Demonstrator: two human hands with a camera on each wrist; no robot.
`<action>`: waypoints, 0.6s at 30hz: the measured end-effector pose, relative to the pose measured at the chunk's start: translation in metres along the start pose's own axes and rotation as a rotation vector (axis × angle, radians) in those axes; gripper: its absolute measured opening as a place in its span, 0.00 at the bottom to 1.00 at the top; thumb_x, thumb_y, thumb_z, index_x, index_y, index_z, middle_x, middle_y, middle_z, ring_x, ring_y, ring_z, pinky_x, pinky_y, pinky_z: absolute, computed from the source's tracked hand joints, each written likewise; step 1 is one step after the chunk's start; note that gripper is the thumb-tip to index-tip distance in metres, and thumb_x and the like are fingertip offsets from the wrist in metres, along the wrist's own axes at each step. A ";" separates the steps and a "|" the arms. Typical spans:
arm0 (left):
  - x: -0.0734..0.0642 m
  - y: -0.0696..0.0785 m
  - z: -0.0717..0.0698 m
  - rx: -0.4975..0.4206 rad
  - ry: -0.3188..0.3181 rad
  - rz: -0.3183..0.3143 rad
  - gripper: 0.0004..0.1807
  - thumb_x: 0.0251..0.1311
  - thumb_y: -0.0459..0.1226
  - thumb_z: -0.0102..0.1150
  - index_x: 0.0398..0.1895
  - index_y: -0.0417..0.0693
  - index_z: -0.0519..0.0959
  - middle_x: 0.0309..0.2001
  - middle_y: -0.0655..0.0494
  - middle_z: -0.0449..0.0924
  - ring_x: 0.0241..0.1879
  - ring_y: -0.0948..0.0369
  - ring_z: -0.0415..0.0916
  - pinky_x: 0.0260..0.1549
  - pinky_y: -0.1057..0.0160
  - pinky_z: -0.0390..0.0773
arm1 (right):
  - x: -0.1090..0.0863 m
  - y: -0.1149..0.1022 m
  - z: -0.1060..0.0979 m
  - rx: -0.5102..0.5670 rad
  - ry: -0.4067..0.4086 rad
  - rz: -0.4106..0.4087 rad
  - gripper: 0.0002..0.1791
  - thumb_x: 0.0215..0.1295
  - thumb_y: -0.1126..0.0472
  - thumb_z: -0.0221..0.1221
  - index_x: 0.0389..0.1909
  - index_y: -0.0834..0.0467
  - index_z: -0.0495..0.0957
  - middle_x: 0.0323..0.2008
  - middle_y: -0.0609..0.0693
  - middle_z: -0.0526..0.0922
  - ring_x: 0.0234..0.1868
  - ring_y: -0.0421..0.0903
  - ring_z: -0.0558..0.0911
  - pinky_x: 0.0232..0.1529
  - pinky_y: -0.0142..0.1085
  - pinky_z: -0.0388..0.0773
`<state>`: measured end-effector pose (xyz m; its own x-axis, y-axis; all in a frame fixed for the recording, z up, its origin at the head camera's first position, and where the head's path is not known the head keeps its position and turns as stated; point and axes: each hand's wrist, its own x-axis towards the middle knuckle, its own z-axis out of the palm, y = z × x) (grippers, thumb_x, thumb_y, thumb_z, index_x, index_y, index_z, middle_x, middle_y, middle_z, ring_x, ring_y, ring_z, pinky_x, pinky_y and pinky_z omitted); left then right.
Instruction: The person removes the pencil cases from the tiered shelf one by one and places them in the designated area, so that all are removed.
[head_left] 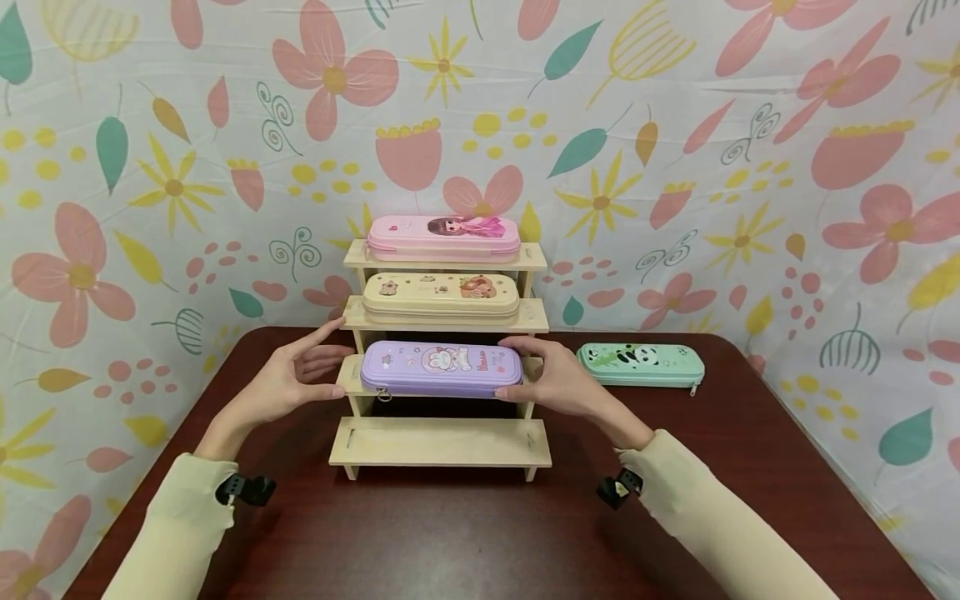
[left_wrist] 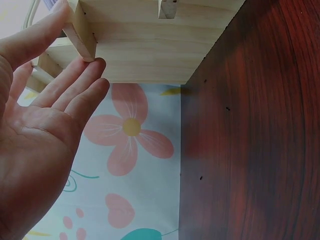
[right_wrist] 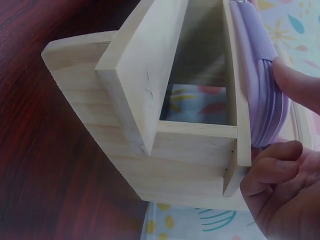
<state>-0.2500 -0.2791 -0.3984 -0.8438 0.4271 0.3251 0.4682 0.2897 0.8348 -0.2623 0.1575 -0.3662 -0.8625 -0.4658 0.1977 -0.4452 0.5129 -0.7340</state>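
Note:
A purple pencil case [head_left: 441, 367] with a rabbit picture lies along the third step down of a wooden tiered rack [head_left: 441, 443]. At the case's right end, the thumb and fingers of my right hand [head_left: 567, 380] hold it. In the right wrist view, the thumb presses the zipped side of the case [right_wrist: 256, 75], while curled fingers sit by the step's end. My left hand [head_left: 279, 379] has its fingers stretched out toward the rack's left side. The left wrist view shows that hand [left_wrist: 37, 145] with straight fingertips touching a step's end and nothing in the palm.
Above, a pink pencil case [head_left: 405, 237] lies on the top step and a cream pencil case [head_left: 420, 296] on the second. A mint green panda pencil case [head_left: 675, 367] is on the dark table [head_left: 465, 542], right of the rack. Flowered cloth [head_left: 225, 167] hangs behind.

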 end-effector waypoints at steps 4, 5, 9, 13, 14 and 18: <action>0.000 0.000 -0.001 -0.004 0.001 -0.004 0.56 0.59 0.25 0.75 0.86 0.53 0.54 0.68 0.31 0.73 0.68 0.43 0.73 0.64 0.62 0.75 | 0.000 0.001 0.001 0.001 0.004 0.006 0.37 0.53 0.55 0.81 0.65 0.57 0.81 0.56 0.55 0.82 0.42 0.49 0.78 0.37 0.37 0.75; 0.000 0.000 -0.001 -0.005 0.001 -0.007 0.56 0.59 0.25 0.75 0.86 0.54 0.54 0.68 0.31 0.73 0.68 0.43 0.73 0.64 0.62 0.75 | 0.000 0.002 0.001 0.006 0.002 0.007 0.38 0.53 0.55 0.81 0.65 0.57 0.81 0.56 0.55 0.82 0.42 0.48 0.78 0.36 0.37 0.75; 0.000 0.001 -0.001 -0.002 0.000 -0.014 0.56 0.59 0.25 0.76 0.86 0.53 0.54 0.69 0.30 0.73 0.68 0.42 0.73 0.64 0.62 0.75 | -0.001 0.002 0.001 0.037 -0.010 0.034 0.41 0.52 0.54 0.81 0.68 0.58 0.79 0.58 0.56 0.81 0.40 0.46 0.80 0.40 0.38 0.77; 0.000 0.001 -0.001 0.003 0.001 -0.014 0.56 0.59 0.26 0.76 0.86 0.53 0.54 0.68 0.31 0.73 0.68 0.42 0.73 0.65 0.60 0.75 | 0.000 0.002 0.002 0.064 -0.018 0.046 0.43 0.51 0.54 0.82 0.69 0.60 0.78 0.54 0.57 0.82 0.33 0.45 0.79 0.36 0.36 0.75; 0.000 0.001 -0.001 0.003 0.001 -0.013 0.56 0.59 0.26 0.76 0.86 0.53 0.54 0.68 0.31 0.74 0.68 0.42 0.73 0.65 0.60 0.75 | 0.001 0.002 0.002 0.064 -0.017 0.045 0.43 0.51 0.54 0.82 0.68 0.60 0.79 0.52 0.56 0.83 0.33 0.45 0.78 0.35 0.36 0.73; 0.000 0.001 -0.001 0.007 0.002 -0.013 0.56 0.59 0.26 0.76 0.86 0.53 0.54 0.68 0.32 0.74 0.68 0.43 0.73 0.64 0.63 0.75 | 0.001 0.001 0.003 0.066 -0.016 0.040 0.38 0.50 0.54 0.82 0.65 0.56 0.82 0.46 0.53 0.83 0.32 0.46 0.75 0.32 0.36 0.68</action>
<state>-0.2494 -0.2792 -0.3971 -0.8503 0.4218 0.3146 0.4587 0.3014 0.8359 -0.2629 0.1557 -0.3688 -0.8752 -0.4574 0.1573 -0.3930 0.4829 -0.7825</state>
